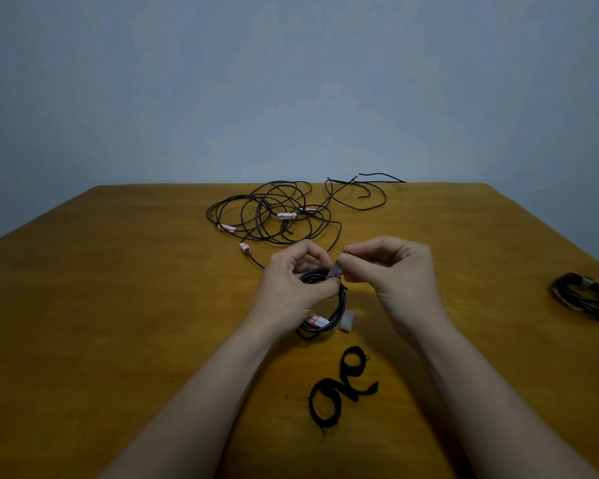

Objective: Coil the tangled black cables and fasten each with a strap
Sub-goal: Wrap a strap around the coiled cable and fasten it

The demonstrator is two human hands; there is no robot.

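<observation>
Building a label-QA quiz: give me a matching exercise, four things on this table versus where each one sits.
Things: 1 tangled cables; 2 held coil; 3 strapped coil; 4 fuzzy black cord.
Places: A right edge of the table; B near edge, centre; C far centre; D gripped by left hand, right hand pinching its strap.
Pairs: 1-C; 2-D; 3-A; 4-B.

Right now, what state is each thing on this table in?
Small coil: wound, gripped by the left hand, apparently not yet fastened.
Grey strap: pinched by the right hand at the coil's top.
Cable pile: tangled, loose, on the far side.
Second coil: wound, strapped, lying at the right.
White strap: unused, beside the small coil.
Black string: loose, looped, nearest the person.
</observation>
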